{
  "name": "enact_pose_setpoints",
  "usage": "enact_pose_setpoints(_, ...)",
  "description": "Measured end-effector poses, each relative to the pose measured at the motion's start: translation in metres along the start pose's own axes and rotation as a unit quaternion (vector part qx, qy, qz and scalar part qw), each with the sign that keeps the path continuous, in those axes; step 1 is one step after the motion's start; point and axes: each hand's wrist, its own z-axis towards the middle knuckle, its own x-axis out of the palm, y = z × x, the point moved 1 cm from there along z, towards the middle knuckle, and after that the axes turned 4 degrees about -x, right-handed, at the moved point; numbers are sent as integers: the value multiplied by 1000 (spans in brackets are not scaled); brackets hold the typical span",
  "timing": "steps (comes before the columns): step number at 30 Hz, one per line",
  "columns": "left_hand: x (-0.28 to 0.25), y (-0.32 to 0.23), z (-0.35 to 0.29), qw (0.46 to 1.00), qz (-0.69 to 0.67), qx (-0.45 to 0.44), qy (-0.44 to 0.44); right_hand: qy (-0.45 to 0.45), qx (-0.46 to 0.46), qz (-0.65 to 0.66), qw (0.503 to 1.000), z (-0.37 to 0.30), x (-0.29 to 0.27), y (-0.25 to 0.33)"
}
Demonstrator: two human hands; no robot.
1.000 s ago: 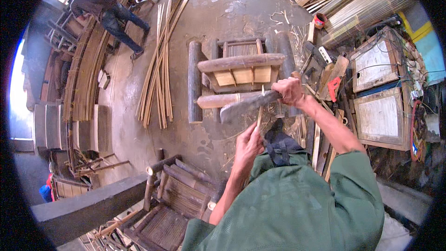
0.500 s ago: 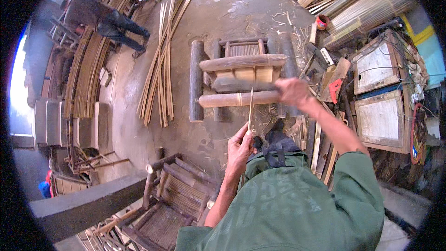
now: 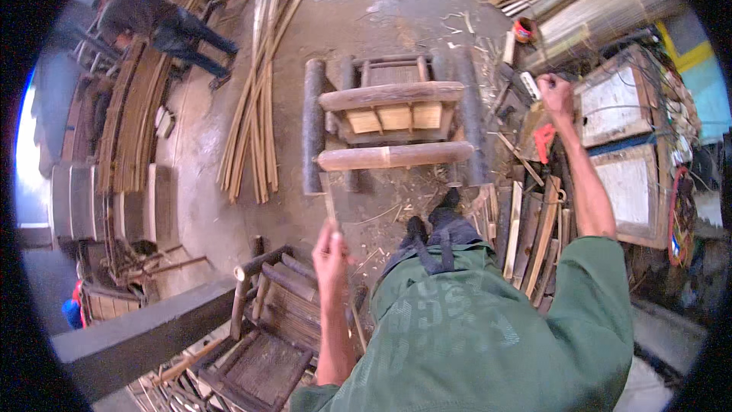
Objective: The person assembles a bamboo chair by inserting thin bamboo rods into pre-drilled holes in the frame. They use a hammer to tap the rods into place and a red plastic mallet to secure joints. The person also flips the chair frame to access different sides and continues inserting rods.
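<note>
My left hand (image 3: 332, 259) is closed round a thin bamboo strip (image 3: 329, 197), held in front of the bamboo chair frame's near left corner. The strip's lower part runs down along my forearm. My right hand (image 3: 555, 96) is raised at the far right, its fingers curled by the wooden cabinet; a dark shape shows just beyond it, and what it grips cannot be made out. Between my hands stands the bamboo chair frame (image 3: 393, 157), with thick dark poles and pale slats under its upper rail.
Long bamboo strips (image 3: 255, 107) lie on the floor to the left. A second bamboo chair (image 3: 274, 313) stands at the lower left. A red-handled tool (image 3: 544, 141) and wood pieces lie before the cabinet (image 3: 621, 191). A co-worker (image 3: 152, 19) bends over slats at the far left.
My right hand has swung right and away, and the blurred long blade seen with it before no longer shows clearly. My left hand has moved left and nearer with the bamboo strip.
</note>
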Motion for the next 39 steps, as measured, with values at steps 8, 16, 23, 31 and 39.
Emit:
enact_pose_setpoints(8, -30, -57, 118, 939, -331, -80, 54, 130, 146, 52, 979, -181, 63, -13)
enact_pose_setpoints(16, 133, 7, 145, 955, 148, 24, 255, 133, 221, 150, 954, -174, 16, -15)
enact_pose_setpoints(23, 310, 42, 136, 948, -128, -10, 290, 144, 272, 144, 941, -180, -15, -64)
enact_pose_setpoints(31, 351, 115, 178, 974, -111, 46, 194, 151, 354, 116, 916, -212, -45, -101)
enact_pose_setpoints(39, 355, 109, 174, 972, -160, 43, 169, 173, 336, 105, 920, -218, -43, -109)
